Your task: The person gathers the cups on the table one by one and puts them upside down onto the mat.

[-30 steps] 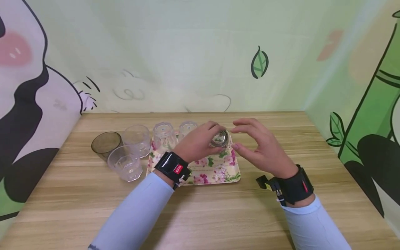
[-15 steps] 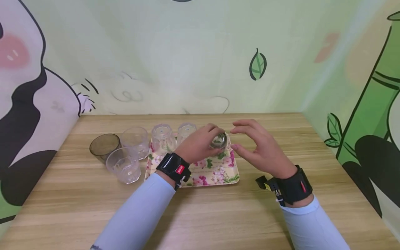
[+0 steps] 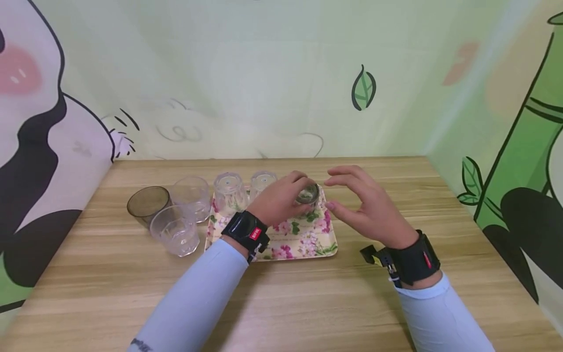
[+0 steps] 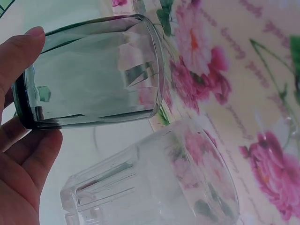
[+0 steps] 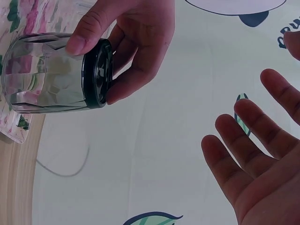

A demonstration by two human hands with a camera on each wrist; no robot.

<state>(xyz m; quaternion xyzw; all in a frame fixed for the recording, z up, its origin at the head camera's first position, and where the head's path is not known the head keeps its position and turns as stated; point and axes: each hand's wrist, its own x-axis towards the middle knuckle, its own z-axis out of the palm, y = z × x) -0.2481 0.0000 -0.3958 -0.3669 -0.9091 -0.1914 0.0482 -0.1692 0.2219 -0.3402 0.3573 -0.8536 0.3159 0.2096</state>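
Near edge: pale blue sleeves (image 3: 189, 298) come in L & R over the wood-look table (image 3: 308, 303), each w/ a black wristband (image 3: 413, 259) at its end. Further in, L side: clear tumbler (image 3: 176, 232) upright on table; behind it, smoky tumbler (image 3: 148, 203) to the L & a second clear tumbler (image 3: 195, 195) to the R, both upright, grouped just L of tray.

Floral tray (image 3: 323, 247) mid-table. L hand (image 3: 281, 198) reaches over it, thumb & fingers pinching the tinted glass (image 3: 309, 194) near its base, thumb one side, fingers opp. Glass is upside down, rim toward tray, at tray's far R part; can't tell if rim touches. R hand (image 3: 374, 210) just R of it, fingers spread & lightly bent, thumb apart, palm side twd glass, w/ a gap btwn.

Tray's far side, L of tinted glass: two upturned clear glasses, L one (image 3: 229, 193) & R one (image 3: 263, 182), the latter partly behind L hand. Far back: pale green wall (image 3: 264, 73) w/ leaf drawing (image 3: 363, 89).
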